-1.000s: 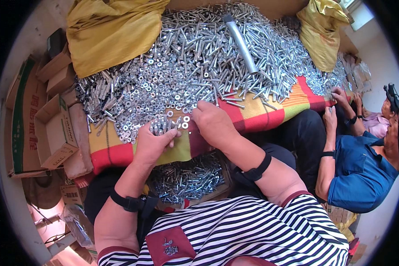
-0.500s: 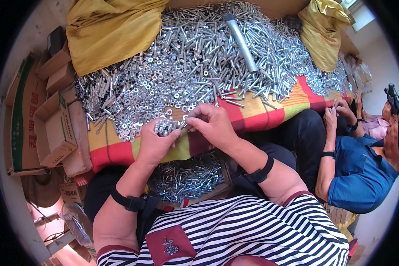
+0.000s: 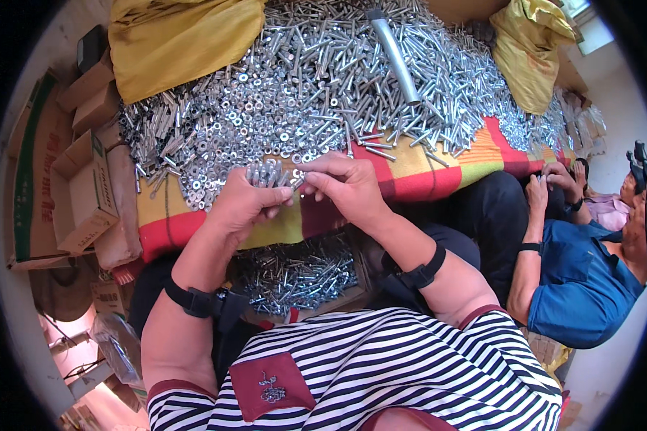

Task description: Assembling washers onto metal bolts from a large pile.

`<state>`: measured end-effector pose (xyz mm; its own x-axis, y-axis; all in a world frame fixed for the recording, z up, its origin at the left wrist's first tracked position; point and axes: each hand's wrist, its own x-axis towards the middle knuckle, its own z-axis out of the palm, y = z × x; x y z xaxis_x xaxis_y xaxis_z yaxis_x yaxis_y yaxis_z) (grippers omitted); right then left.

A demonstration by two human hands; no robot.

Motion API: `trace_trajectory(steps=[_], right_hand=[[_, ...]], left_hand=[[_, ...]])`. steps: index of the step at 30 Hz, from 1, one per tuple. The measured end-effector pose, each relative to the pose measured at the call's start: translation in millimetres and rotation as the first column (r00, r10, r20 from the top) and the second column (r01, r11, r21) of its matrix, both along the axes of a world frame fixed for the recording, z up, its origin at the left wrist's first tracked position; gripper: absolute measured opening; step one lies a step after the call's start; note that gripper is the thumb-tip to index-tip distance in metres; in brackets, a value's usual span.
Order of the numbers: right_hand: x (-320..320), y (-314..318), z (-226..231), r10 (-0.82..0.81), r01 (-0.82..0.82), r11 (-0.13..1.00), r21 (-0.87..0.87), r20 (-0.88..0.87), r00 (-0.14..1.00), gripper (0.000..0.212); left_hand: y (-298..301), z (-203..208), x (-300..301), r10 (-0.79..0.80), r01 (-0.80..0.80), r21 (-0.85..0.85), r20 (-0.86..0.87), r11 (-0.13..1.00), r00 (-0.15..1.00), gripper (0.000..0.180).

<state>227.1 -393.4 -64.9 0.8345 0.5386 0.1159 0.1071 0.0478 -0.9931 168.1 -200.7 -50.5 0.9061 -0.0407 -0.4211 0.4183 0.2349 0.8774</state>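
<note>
Head view, clock face centred on the hands.

Principal item: cluster of metal fasteners, shiny, close-packed; held in the curled left hand, thumb across the near side.

Right hand: just beside it at three o'clock, thumb and forefinger drawn toward each other near the cluster; whether they pinch a piece, I cannot tell from where I stand. A narrow gap parts the two hands.

Ground: plaid cloth, red, yellow and green, bearing at twelve o'clock a broad heap of bolts, with loose washers toward eleven. Metal tube, one o'clock, lying on the bolts.

Containers: box, six o'clock, lower than the cloth, holding loose screws; small open carton, nine o'clock, beside a larger carton; yellow sack, eleven o'clock; second yellow sack, two o'clock, contents of both hidden.

Co-worker, blue shirt, between three and four o'clock.
</note>
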Motion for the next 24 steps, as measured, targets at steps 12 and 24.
trace_trajectory(steps=[12,24], right_hand=[[2,9,9,0.010,-0.015,0.999,-0.032,-0.146,0.989,0.012],[0,12,10,0.028,-0.026,0.999,0.032,-0.060,0.998,0.013]], left_hand=[[3,2,-1,0.046,-0.045,-0.097,0.014,0.994,0.999,0.018],[18,5,0,-0.060,0.043,-0.232,-0.066,0.972,0.996,0.022]])
